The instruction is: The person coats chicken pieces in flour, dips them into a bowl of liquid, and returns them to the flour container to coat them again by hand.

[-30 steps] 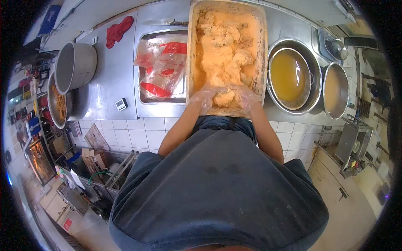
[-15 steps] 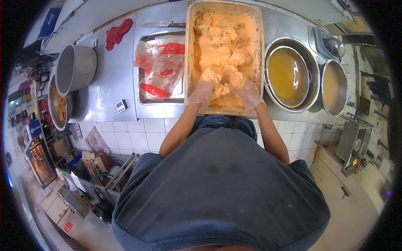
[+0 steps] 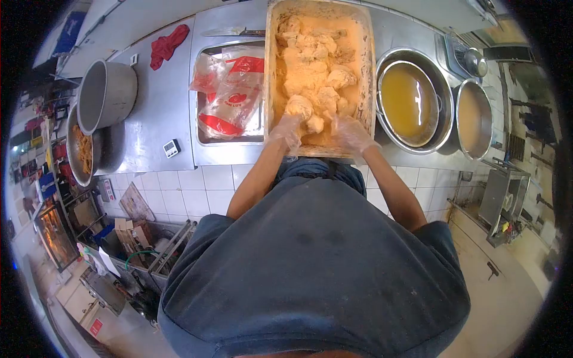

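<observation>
A rectangular tub (image 3: pixel 370 89) holds orange flour and several coated chicken pieces (image 3: pixel 316 45). Over its near left part, my left hand (image 3: pixel 287 130), in a clear plastic glove, is closed on a coated piece (image 3: pixel 299 106). My right hand (image 3: pixel 351 132), gloved the same way, is at the near right part of the tub, beside another coated piece (image 3: pixel 327 98); its fingertips are down in the flour and hard to make out.
Left of the tub, a metal tray (image 3: pixel 201 138) holds red-and-clear plastic bags (image 3: pixel 236 98), with a knife (image 3: pixel 230 31) behind. Farther left are a timer (image 3: pixel 171 148), red cloth (image 3: pixel 169 46) and pot (image 3: pixel 107 98). Bowls of yellow (image 3: pixel 407 104) and cloudy liquid (image 3: pixel 473 122) stand right.
My hands moved up the tub from its near edge, then back toward me a little. A coated piece has been lifted in my left hand, and my right hand has drawn away from the pieces.
</observation>
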`<state>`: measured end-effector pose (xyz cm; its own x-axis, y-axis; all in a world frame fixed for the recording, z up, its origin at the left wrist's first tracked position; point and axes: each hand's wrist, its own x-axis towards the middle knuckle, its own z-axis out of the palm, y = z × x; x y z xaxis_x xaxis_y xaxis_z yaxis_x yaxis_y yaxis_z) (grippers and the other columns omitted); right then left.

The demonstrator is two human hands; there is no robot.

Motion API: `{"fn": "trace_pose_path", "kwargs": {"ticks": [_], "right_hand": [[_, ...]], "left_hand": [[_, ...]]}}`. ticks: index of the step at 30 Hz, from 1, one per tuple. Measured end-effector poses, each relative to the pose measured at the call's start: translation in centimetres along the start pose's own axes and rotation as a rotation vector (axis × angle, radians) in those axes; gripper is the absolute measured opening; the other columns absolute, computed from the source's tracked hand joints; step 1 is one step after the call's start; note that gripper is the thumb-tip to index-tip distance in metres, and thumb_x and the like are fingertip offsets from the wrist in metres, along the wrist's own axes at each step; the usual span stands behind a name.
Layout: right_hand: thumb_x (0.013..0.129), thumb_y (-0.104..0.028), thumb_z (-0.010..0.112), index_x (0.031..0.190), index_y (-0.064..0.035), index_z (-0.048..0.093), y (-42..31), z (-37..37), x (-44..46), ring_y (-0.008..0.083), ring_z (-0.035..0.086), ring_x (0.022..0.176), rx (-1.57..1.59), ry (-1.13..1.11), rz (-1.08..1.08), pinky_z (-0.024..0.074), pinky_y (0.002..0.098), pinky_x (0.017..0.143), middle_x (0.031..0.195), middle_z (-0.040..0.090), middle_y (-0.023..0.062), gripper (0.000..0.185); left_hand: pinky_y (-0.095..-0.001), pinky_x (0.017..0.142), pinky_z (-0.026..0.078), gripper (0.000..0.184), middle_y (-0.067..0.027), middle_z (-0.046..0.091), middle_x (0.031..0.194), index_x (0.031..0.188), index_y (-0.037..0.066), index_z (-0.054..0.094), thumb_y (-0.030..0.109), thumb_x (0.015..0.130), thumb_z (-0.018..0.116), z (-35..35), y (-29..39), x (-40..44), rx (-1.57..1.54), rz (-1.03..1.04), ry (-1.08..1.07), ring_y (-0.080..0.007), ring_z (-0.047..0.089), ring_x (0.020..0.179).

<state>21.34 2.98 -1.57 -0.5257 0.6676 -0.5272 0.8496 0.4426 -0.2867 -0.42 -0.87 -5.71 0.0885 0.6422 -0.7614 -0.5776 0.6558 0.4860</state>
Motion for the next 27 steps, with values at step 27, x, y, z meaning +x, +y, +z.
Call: {"fn": "trace_pose_path", "kwargs": {"ticks": [27], "right_hand": [[0.093, -0.042, 0.059, 0.113, 0.0014, 0.064, -1.4, 6.5, 6.3, 0.0387, 0.070, 0.081, 0.091, 0.375, 0.178, 0.0562, 0.0492, 0.073, 0.089, 0.071, 0.0206, 0.048]], "left_hand": [[-0.0474, 0.070, 0.053, 0.028, -0.0209, 0.066, 0.082, 0.104, -0.003, 0.063, 0.016, 0.083, 0.063, -0.4, 1.6, -2.0, 1.889, 0.891, 0.323, -0.0401, 0.066, 0.077]]}}
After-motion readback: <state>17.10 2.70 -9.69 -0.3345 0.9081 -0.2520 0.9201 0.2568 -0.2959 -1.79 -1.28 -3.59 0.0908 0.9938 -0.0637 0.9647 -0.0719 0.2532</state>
